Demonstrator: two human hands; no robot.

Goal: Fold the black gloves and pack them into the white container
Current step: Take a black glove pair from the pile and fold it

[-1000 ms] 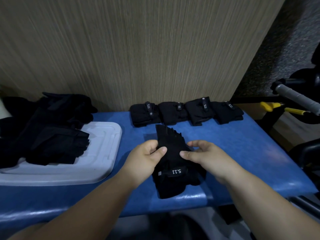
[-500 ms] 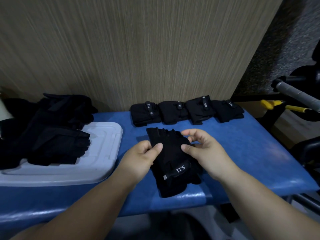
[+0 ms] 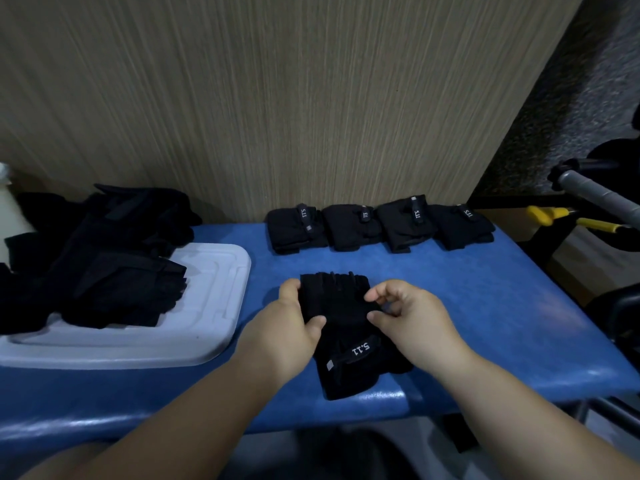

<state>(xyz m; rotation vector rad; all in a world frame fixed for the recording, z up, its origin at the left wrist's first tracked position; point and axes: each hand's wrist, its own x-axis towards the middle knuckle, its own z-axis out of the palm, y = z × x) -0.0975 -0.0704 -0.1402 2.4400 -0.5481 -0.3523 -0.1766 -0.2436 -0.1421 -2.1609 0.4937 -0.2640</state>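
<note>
A black fingerless glove (image 3: 346,327) with a "5.11" wrist strap lies flat on the blue padded bench (image 3: 467,306), its finger end pointing away from me. My left hand (image 3: 291,323) grips its left edge, thumb on top. My right hand (image 3: 405,313) pinches its right edge with curled fingers. Several folded black gloves (image 3: 377,225) sit in a row at the back of the bench. A pile of unfolded black gloves (image 3: 104,258) lies on a white container lid (image 3: 204,306) at the left.
A wood-grain panel (image 3: 277,98) stands right behind the bench. At the right are a grey-wrapped bar (image 3: 595,194), yellow-handled parts (image 3: 554,216) and dark equipment. The bench's front edge is close to my arms.
The glove has been turned and spread so its finger end lies squarer and wider. Both hands moved farther up the glove towards its finger end.
</note>
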